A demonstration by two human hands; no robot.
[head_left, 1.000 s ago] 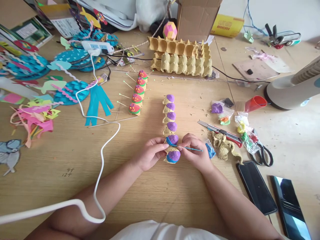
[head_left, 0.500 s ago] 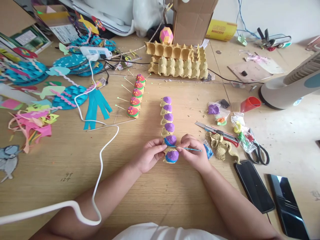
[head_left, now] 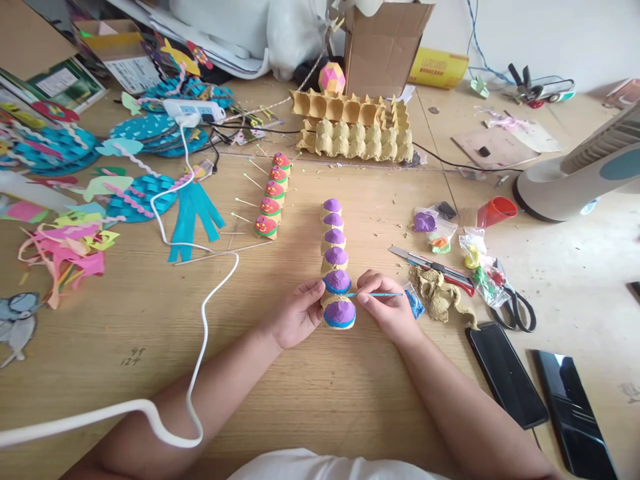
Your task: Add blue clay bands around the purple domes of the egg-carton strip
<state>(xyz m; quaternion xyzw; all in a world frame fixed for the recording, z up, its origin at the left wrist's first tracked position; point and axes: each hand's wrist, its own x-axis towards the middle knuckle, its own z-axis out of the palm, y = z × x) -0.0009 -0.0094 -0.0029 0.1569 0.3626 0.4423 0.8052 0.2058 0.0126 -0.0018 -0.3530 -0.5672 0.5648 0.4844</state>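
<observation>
In front of me lies an egg carton strip (head_left: 336, 257), a single row of bumps capped with purple clay. The two bumps closest to me also carry a blue clay band along the lower edge. My left hand (head_left: 299, 312) grips the strip's left side near those two bumps, fingers closed against it. Between thumb and fingers, my right hand (head_left: 387, 307) pinches a thin blue modelling tool (head_left: 377, 294). Its tip points left, at the gap between the two nearest bumps. A small packet of blue clay (head_left: 414, 301) lies just right of that hand.
A finished-looking red and green caterpillar (head_left: 270, 207) with pins stands to the left. A white cable (head_left: 203, 333) crosses my left arm. Rightward lie a box cutter (head_left: 435, 267), scissors (head_left: 517, 307), clay packets (head_left: 443, 237) and phones (head_left: 507, 373). Egg cartons (head_left: 363, 140) sit behind.
The blue tool's tip has drawn back to the right, away from my left fingertips. My left thumb has shifted slightly left off the bump. The strip has turned or shifted a little.
</observation>
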